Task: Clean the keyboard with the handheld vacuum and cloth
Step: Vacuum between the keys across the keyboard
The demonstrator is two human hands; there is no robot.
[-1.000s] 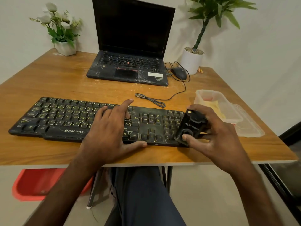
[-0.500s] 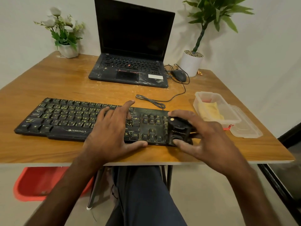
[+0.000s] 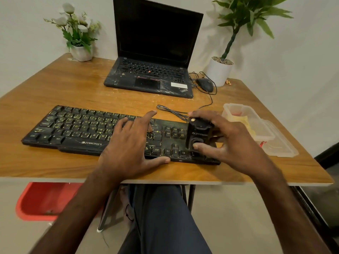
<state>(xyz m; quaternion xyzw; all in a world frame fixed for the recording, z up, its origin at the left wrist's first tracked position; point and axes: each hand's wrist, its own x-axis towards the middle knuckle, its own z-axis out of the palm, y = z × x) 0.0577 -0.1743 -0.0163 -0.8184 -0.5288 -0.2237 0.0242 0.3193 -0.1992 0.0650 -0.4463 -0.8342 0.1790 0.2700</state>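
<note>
The black keyboard [image 3: 102,132] lies along the near edge of the wooden surface [image 3: 73,88]. On its number-pad end sits the small black handheld vacuum [image 3: 199,133] — the right hand [image 3: 231,142] grips it, fingers curled round its body. The left hand [image 3: 128,145] rests flat on the middle keys, fingers straight and spread. Beyond — a dusty laptop [image 3: 154,57] and a clear plastic container [image 3: 251,123].
</note>
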